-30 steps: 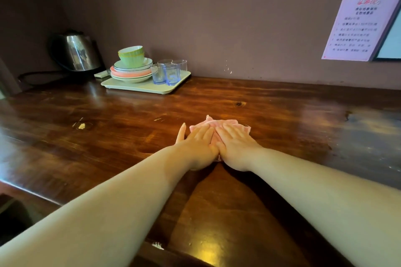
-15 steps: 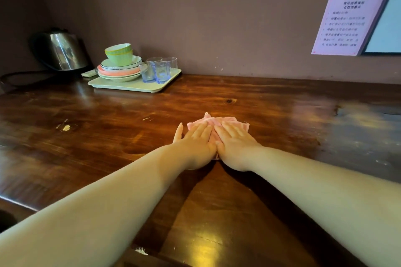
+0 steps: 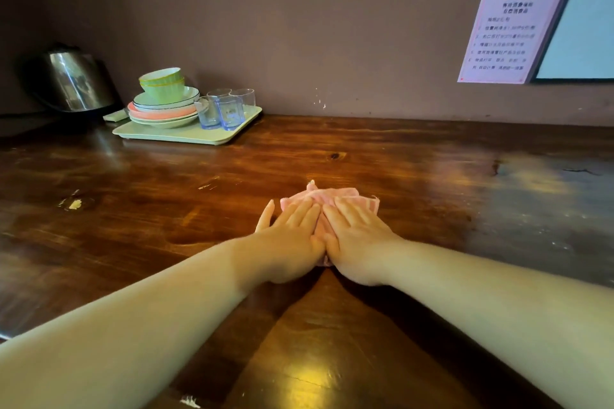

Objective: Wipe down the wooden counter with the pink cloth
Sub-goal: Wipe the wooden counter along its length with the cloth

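I see one pink cloth (image 3: 332, 197), soft and rumpled, lying on the wooden counter (image 3: 133, 226) directly under both hands; only its far edge and a sliver between the palms show, the rest is covered. My left hand (image 3: 292, 239) lies flat on it with straight fingers pointing away from me, the thumb spread out to the left onto bare wood. My right hand (image 3: 357, 244) presses flat beside it, fingers straight and close together, the two hands touching along their inner edges.

The counter is one dark, glossy slab with visible grain, a knot ahead of the hands, pale chips out to the left of them and a duller, hazy patch off to the right.

Far ahead and to the left of the hands stands one pale green rectangular tray (image 3: 186, 134). On it I count a stack of plates (image 3: 162, 113), about four, green, white and one pink, though the exact number is hard to tell, with two nested green bowls (image 3: 162, 83) on top, and four clear tumblers (image 3: 226, 109) clustered beside them. Left of the tray is one shiny metal kettle (image 3: 74, 81), dim in shadow.

High to the right of the hands, one pink printed notice (image 3: 508, 30) hangs on the brown wall (image 3: 299, 26); its text is unreadable. A dark-framed panel (image 3: 584, 26) beside it is cut off by the picture edge.
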A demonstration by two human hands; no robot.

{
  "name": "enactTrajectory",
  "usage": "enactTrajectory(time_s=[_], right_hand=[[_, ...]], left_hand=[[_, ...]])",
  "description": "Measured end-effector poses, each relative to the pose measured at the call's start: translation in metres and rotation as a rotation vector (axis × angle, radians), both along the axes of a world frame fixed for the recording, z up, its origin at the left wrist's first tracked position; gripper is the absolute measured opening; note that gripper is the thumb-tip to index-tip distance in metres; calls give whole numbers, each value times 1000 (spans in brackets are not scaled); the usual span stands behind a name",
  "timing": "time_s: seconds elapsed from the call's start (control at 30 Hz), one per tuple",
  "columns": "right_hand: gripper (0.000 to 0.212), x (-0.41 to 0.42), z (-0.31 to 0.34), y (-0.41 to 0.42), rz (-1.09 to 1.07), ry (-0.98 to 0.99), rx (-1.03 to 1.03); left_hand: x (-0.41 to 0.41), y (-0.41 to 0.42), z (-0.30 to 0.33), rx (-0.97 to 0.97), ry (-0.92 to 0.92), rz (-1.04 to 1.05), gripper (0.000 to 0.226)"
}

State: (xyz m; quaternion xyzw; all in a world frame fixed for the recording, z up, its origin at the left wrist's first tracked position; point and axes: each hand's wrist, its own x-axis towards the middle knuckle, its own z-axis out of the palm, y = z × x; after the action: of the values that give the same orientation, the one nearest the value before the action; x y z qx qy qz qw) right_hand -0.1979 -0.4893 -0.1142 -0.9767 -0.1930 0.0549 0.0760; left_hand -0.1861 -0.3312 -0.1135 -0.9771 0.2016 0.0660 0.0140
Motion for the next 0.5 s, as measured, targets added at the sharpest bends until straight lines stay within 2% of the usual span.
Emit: enactTrajectory(time_s=[0.1,0.2,0.3,0.5], right_hand=[[75,-5,-3,-6,13,-4,-14],[63,11,14,-1,-91,79,18],[59,13,18,-1,-97,40,25],[68,-29,-5,-21,-33,37,1]], left_hand=[[-2,2,-6,47,-62,-77,67],[13,-12,9,33,29,46,64],[16,-21,18,-18,46,108,60],[-24,-13,-3,22,-27,-73,64]])
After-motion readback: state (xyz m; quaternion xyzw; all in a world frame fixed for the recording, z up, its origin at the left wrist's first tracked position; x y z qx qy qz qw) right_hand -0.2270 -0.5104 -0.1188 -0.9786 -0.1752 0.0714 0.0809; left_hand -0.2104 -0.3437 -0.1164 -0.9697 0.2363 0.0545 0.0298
